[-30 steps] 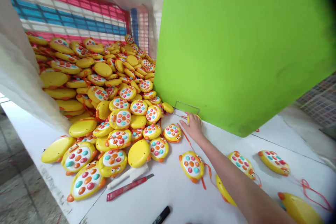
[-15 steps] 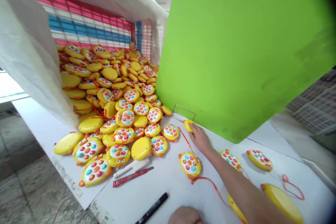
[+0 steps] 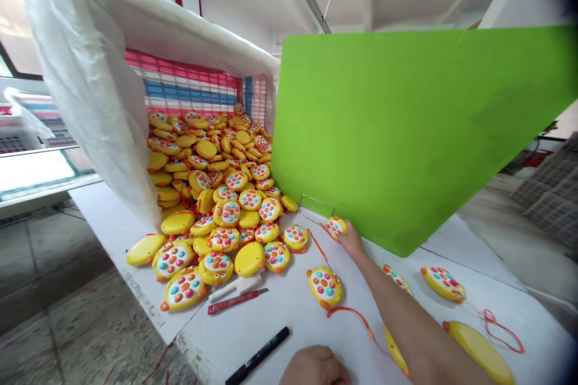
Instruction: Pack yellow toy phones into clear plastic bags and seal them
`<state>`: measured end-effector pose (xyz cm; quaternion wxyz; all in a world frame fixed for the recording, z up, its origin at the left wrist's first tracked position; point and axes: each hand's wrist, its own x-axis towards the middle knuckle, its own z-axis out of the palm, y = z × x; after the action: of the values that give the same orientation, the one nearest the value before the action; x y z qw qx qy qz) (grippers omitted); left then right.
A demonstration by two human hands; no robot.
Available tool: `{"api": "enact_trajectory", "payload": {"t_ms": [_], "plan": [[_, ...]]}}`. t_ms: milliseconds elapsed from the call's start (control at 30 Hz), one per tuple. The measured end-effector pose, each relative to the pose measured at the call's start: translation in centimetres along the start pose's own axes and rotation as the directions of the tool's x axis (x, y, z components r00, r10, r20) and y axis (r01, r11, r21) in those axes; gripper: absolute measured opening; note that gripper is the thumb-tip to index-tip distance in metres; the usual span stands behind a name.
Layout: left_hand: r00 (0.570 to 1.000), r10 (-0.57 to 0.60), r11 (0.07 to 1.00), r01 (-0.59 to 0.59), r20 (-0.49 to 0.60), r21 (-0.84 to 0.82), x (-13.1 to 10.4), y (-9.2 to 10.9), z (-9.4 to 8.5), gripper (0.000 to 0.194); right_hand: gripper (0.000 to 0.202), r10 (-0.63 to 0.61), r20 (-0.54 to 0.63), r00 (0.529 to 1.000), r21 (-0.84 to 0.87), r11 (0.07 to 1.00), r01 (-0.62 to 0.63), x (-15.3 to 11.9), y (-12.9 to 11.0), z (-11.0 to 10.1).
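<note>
My right hand (image 3: 351, 240) reaches forward to the foot of the green board and grips a yellow animal-shaped button toy (image 3: 335, 227) by its edge. The toy's white face with coloured buttons is turned towards me. Closed in a fist, my left hand (image 3: 315, 366) rests at the bottom centre, and its inside is hidden. Between the hands lies another button toy (image 3: 325, 286) with an orange cord. A black marker (image 3: 258, 355) is left of my left hand. Farther left are a red craft knife (image 3: 238, 301) and a white tube-like item (image 3: 235, 287).
A large heap of button toys (image 3: 205, 149) spills from a white-lined container (image 3: 97, 102) onto the white table (image 3: 271, 319). The green board (image 3: 383, 132) stands upright, with a wire stand (image 3: 316, 204) at its foot. More toys (image 3: 443, 284) lie to the right.
The toy in my right hand has turned from its plain yellow side to its button face. My view has tilted up, and my left fist stays near the bottom edge.
</note>
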<state>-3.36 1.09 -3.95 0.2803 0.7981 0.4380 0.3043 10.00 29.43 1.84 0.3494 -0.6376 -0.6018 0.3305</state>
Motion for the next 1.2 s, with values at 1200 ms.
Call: {"api": "enact_trajectory", "payload": {"t_ms": [1200], "plan": [[0.887, -0.362, 0.839, 0.176, -0.286, -0.515, -0.4, 2.6, -4.5, 0.036, 0.031, -0.155, 0.401, 0.903, 0.652, 0.741, -0.162, -28.0, 1.5, -3.2]]}}
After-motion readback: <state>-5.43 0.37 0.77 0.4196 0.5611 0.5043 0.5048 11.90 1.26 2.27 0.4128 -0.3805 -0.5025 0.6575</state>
